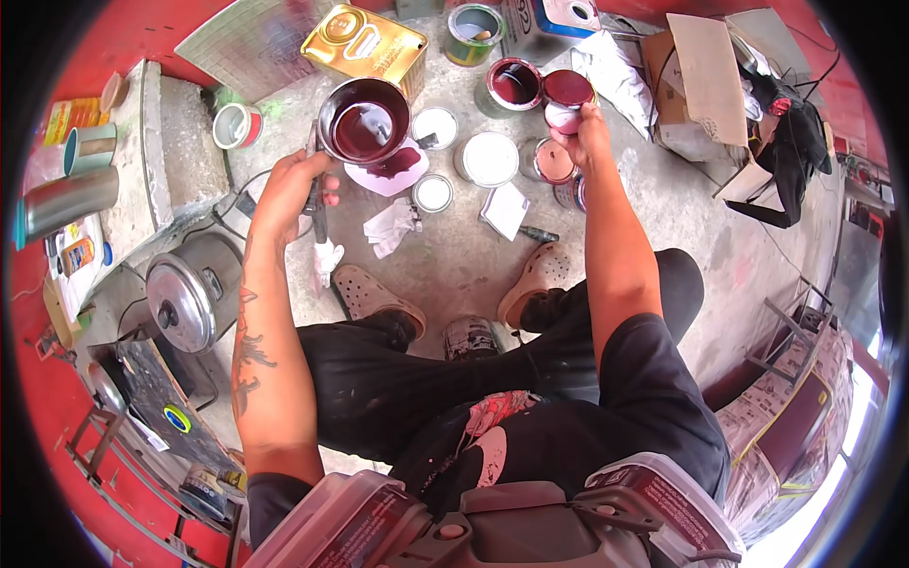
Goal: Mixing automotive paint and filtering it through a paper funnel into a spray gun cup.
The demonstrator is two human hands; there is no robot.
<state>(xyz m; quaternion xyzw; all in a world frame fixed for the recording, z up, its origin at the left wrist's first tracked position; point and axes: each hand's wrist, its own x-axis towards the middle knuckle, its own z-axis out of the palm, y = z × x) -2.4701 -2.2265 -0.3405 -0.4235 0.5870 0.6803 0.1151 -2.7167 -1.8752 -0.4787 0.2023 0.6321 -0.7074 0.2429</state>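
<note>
My left hand (291, 194) is closed around the handle of what looks like a spray gun. Its wide dark cup (365, 120) is open on top and holds deep red, glossy paint. In my right hand (589, 140) is a small can (565, 117), its top dark red; whether that is paint or a lid I cannot tell. The can is beside an open tin (514, 83) of dark red paint on the floor. Beneath the cup lies a pale pink sheet (390, 172) with a dark red stain. A white-topped can (487, 159) stands between my hands.
A gold rectangular tin (365, 45) and a green-rimmed tin (474, 34) stand at the back. Several smaller cans, a crumpled cloth (392, 225) and a white pad (505, 210) lie before my feet. Cardboard boxes (710, 85) are at right, a lidded metal pot (185, 301) at left.
</note>
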